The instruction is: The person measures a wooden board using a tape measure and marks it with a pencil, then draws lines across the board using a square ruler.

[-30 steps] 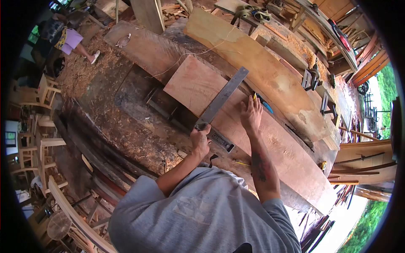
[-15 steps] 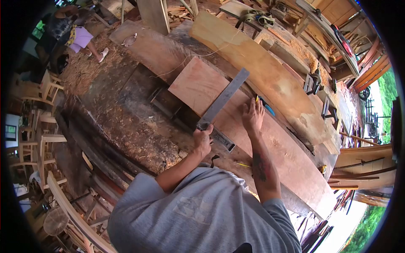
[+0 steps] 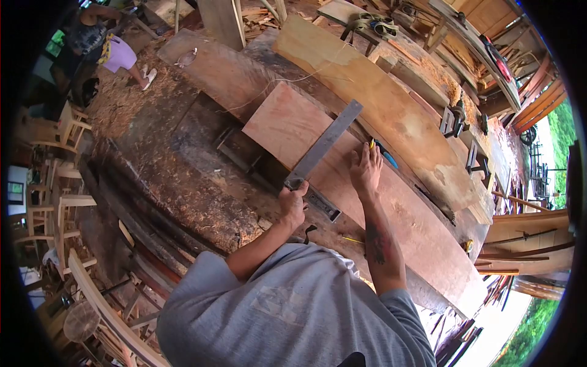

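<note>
A metal carpenter's square (image 3: 327, 139) lies with its blade across the long reddish board (image 3: 403, 214), along the edge of a smaller square-cut panel (image 3: 287, 125). My left hand (image 3: 293, 203) is closed round the square near its corner, with the stock running out beyond the fingers. On the long board, to the right of the blade, rests my right hand (image 3: 367, 170), its fingers stretched forward. A thin yellow pencil (image 3: 372, 144) shows among these fingertips; its lower part is hidden. Just beyond them lies a blue-handled tool (image 3: 387, 156).
A wide pale plank (image 3: 379, 104) runs parallel behind the long board. Clamps (image 3: 452, 121) stand at the right. Wood shavings cover the floor (image 3: 202, 196). Chair frames (image 3: 70, 202) stand at the left. Another person (image 3: 116, 52) is at the upper left.
My hands and the square hold almost the same place. At the upper left, the other person has shifted, and an arm shows more clearly.
</note>
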